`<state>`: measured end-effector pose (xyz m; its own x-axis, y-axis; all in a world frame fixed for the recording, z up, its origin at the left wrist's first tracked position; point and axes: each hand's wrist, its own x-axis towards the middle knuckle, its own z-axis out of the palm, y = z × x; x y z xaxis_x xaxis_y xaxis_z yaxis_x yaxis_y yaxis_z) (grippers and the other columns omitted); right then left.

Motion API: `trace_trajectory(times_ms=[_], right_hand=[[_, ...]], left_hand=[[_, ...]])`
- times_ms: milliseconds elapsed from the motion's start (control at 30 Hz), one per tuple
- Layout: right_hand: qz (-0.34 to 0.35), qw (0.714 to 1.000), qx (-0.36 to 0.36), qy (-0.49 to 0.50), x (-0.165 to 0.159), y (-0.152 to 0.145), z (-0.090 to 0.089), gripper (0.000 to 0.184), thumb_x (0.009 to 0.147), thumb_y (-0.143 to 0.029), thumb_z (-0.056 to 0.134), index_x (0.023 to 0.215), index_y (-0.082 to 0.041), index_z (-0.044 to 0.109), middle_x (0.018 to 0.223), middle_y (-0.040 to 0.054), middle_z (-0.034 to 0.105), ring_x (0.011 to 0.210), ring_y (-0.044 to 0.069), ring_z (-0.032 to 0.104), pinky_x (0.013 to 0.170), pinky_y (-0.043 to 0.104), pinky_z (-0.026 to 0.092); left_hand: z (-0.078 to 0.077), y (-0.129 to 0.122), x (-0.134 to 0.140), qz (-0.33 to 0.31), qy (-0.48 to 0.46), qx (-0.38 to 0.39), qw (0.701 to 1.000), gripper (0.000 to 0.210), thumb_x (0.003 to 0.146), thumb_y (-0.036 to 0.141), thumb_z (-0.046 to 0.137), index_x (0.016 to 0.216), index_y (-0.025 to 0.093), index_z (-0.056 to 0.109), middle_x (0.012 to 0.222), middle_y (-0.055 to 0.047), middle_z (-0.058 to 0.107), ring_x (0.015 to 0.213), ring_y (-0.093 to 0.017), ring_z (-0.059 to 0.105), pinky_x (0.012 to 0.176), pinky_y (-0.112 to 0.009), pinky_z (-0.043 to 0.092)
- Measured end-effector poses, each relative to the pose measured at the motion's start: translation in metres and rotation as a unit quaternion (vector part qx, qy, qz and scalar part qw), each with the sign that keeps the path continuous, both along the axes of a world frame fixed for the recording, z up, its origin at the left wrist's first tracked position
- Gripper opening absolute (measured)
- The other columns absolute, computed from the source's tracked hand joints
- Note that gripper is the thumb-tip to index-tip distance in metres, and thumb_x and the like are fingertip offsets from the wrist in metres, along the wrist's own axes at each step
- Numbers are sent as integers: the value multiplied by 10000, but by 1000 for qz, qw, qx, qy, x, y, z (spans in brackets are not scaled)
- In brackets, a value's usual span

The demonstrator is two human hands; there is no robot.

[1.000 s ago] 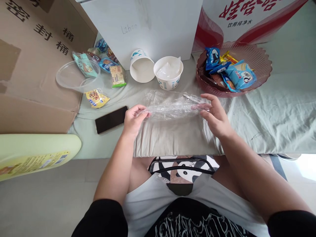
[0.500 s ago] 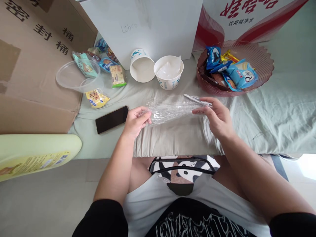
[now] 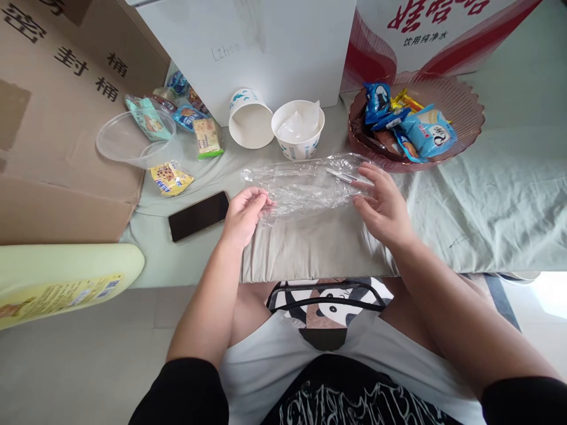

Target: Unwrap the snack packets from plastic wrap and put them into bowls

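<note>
A crinkled clear plastic bag [image 3: 301,189] lies stretched between my two hands over the cloth. My left hand [image 3: 245,215] pinches its near left edge between thumb and fingers. At the bag's right end, my right hand [image 3: 383,203] has its thumb and fingers apart, touching the film. A slim silver pen-like thing [image 3: 342,176] shows through or against the plastic by the right fingertips; which side of the film it is on, I cannot tell. Behind the bag, one paper bowl [image 3: 251,127] lies on its side beside an upright paper bowl [image 3: 301,144] with white translucent pieces inside.
A pink ribbed bowl [image 3: 469,127] of wrapped snacks stands at the back right. To the left are a phone [image 3: 199,216], a yellow snack packet [image 3: 170,178] and a clear plastic tub [image 3: 115,147]. A white box [image 3: 283,53] and a cardboard box [image 3: 66,147] stand behind and left.
The plastic bag has spread wider and flatter. My right hand's fingers have parted from their grip on the bag and pen-like thing. My left hand stays nearly in place.
</note>
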<state>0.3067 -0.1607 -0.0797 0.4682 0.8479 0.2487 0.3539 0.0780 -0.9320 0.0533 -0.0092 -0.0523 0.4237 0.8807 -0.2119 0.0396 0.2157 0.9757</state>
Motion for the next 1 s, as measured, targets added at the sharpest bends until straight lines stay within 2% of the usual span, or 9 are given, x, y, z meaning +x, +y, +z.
trace_trajectory(times_ms=[133,233,367,500,633,700,800,900,1000], right_hand=[[-7,999,-18,-40,0,0,4,484,894,-353,677,1371,-299,616,1546,118,513,1240,306,669,811,430,697],[-5,998,-23,-56,-1,0,9,456,876,-309,662,1331,-284,644,1494,115,567,1273,309,650,819,434,692],[5,996,-41,-76,-3,-2,15,350,873,-275,635,1215,-261,708,1375,114,673,1289,325,644,869,475,657],[4,993,-53,-105,-4,-3,19,293,868,-264,624,1139,-260,736,1216,89,756,1124,306,721,924,504,617],[-4,991,-31,-134,-3,-2,19,246,854,-238,616,1060,-270,746,1133,68,782,1099,303,739,1004,521,586],[-9,991,-25,-130,-2,-1,17,233,851,-229,609,1039,-269,741,1121,68,783,1098,302,741,998,518,587],[-21,994,-23,-108,-2,2,13,243,837,-208,576,1019,-264,727,1093,61,783,1065,285,746,974,508,595],[-26,997,-29,-66,-2,5,7,281,796,-179,540,1015,-258,697,1091,54,774,1119,285,734,1010,523,576],[-23,998,-36,-39,-1,7,3,280,770,-172,534,1001,-261,664,1139,57,759,1262,306,678,1112,573,507]], left_hand=[[-4,2,-1,40,41,33,998,303,686,420,811,715,209,595,1063,-73,734,1151,-246,680,818,-324,613],[-4,2,-2,22,49,48,997,298,672,385,791,627,204,558,1203,-93,728,1321,-296,600,884,-358,619],[0,0,-4,5,39,38,999,229,634,338,762,599,205,579,1286,-100,727,1345,-334,593,807,-362,633],[6,-4,-3,-7,8,40,999,208,608,313,718,572,204,545,1380,-84,693,1396,-347,560,646,-287,606],[11,-6,0,-32,13,5,999,271,664,389,738,654,203,541,1111,-125,772,1149,-322,715,503,-241,517],[11,-7,2,-38,20,-13,999,341,700,449,759,665,202,527,991,-122,783,1058,-302,748,558,-267,559],[9,-6,6,-59,1,-18,998,395,746,517,751,655,201,533,957,-123,789,1083,-292,748,775,-364,642],[6,-5,11,-71,-24,-9,997,375,767,516,726,651,197,569,1142,-138,781,1264,-316,679,897,-417,647],[7,-5,14,-73,-30,-24,997,325,760,503,703,693,199,610,1442,-115,659,1432,-360,546,829,-429,674]])
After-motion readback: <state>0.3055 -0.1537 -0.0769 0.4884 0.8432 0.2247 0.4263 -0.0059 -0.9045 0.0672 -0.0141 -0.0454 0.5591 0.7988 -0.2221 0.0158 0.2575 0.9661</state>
